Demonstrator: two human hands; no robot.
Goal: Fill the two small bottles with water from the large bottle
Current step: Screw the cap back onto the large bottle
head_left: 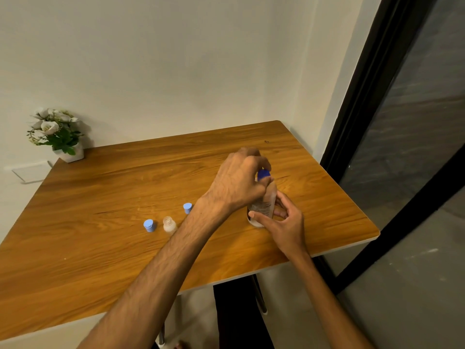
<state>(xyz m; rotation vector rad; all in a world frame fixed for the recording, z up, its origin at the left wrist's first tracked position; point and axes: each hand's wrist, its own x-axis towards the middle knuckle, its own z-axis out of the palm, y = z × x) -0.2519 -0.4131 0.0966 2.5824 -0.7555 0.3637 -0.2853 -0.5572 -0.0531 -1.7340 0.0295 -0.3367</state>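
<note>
The large clear bottle [264, 206] stands upright on the wooden table [100, 248], right of centre. Its dark blue cap [263, 174] is gripped by the fingers of my left hand [239, 182], which reaches across from the left. My right hand [281, 222] wraps loosely around the bottle's lower body. One small clear bottle [169, 224] stands uncapped near the table's middle. A light blue cap [149, 225] lies left of it, and another light blue cap [187, 208] sits beside my left forearm. A second small bottle is not visible; my forearm may hide it.
A white pot of artificial flowers [59, 134] stands at the table's far left corner against the wall. The table's right edge [352, 205] runs close to a dark-framed glass door [402, 147]. Table legs show below the near edge.
</note>
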